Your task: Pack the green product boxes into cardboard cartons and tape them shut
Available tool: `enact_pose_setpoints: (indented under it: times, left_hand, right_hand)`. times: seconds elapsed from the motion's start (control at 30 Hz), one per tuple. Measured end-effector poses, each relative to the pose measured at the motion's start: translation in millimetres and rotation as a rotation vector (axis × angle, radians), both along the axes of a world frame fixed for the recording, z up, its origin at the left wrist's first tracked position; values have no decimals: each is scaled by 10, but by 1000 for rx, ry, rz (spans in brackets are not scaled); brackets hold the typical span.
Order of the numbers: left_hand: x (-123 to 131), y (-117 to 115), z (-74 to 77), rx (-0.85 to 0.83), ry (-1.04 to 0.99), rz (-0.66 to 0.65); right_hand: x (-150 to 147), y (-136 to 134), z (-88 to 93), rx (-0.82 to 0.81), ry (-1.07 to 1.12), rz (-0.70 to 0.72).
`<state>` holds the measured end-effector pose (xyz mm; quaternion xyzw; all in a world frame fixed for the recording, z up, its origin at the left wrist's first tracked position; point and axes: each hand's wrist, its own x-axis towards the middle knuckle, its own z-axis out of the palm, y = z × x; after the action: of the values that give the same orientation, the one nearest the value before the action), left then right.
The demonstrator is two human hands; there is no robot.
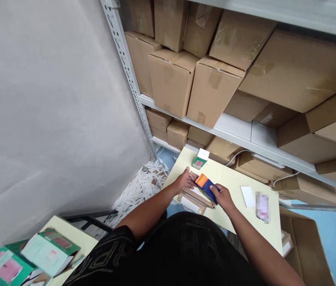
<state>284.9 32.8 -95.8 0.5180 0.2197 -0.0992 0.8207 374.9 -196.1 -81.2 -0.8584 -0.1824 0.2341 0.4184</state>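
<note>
My right hand (220, 195) grips a flat blue packet with an orange end (206, 186), thumb on its upper face. The packet is tilted above the table's near edge. My left hand (186, 180) is beside the packet's orange end, fingers apart and palm turned towards it. Something clear and shiny shows at those fingers, too small to make out. Below the packet, a brown cardboard piece with clear tape (193, 203) lies at the table edge, partly hidden. A small green and white box (200, 158) stands just beyond my left hand.
On the pale table (230, 180) lie a white card (247, 196) and a blurred flat item (262, 207). Shelves of cardboard boxes (170, 81) rise behind. White paper strips (139, 186) cover the floor at left. Green boxes (51, 252) lie on another table; an open carton (304, 242) stands right.
</note>
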Motion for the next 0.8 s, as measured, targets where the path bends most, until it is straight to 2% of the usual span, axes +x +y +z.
enact_pose_setpoints:
  times: [0.07, 0.17, 0.3, 0.37, 0.5, 0.63, 0.8]
  left_hand:
    - [-35, -44, 5, 49, -42, 23]
    - [-61, -80, -45, 269, -47, 86]
    - [-79, -44, -185, 547, -15, 100]
    - [-85, 20, -265, 628, -12, 131]
    - [-70, 239, -417, 672, 27, 215]
    - [-27, 403, -610, 707, 69, 241]
    - [-39, 258, -983, 757, 169, 208]
  right_hand:
    - [12, 23, 7, -38, -38, 35]
    - [27, 83, 61, -138, -99, 108]
    - [48, 216, 208, -325, -159, 212]
    - [75, 265, 288, -423, -186, 255]
    - [160, 235, 408, -584, -204, 279]
    - [180, 172, 448, -687, -228, 297]
    - [84, 262, 424, -789, -219, 315]
